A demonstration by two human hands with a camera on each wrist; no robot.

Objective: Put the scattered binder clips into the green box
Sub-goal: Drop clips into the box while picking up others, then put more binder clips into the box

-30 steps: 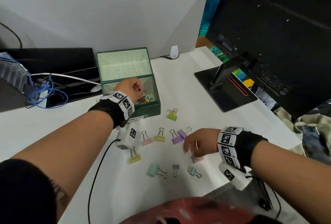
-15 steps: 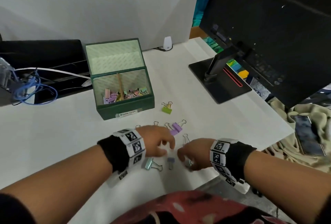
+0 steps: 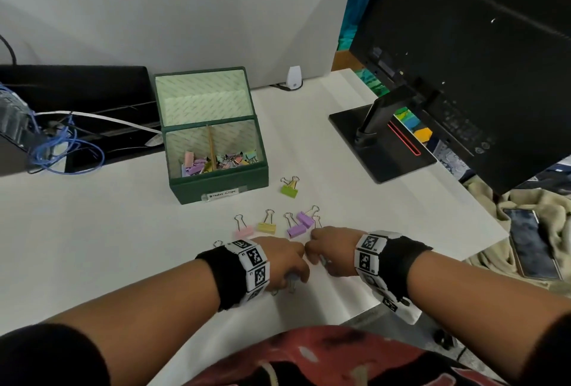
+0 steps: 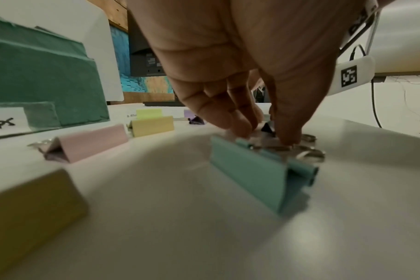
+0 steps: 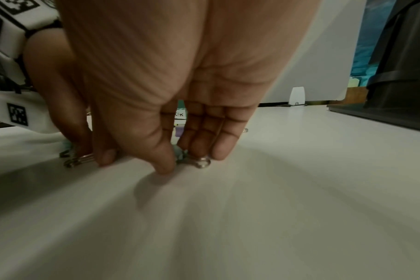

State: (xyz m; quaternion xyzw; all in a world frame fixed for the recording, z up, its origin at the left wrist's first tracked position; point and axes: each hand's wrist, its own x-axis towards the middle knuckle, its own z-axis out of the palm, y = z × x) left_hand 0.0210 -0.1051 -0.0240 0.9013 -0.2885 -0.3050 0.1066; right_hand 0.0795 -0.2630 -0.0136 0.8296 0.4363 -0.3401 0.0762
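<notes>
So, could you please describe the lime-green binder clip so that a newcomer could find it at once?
Start at the green box on the white desk. Just off its front right corner lies the lime-green binder clip. It sits alone, apart from the row of pink, yellow and purple clips nearer the hands.

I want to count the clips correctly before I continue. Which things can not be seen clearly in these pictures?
- Head view: clips under the left hand and right hand, covered by the hands.
- Head view: clips inside the green box, too small and piled to count.
- Right wrist view: the small clip, mostly hidden by fingers.
- Left wrist view: the yellow clip, cut by the left edge and blurred.
</notes>
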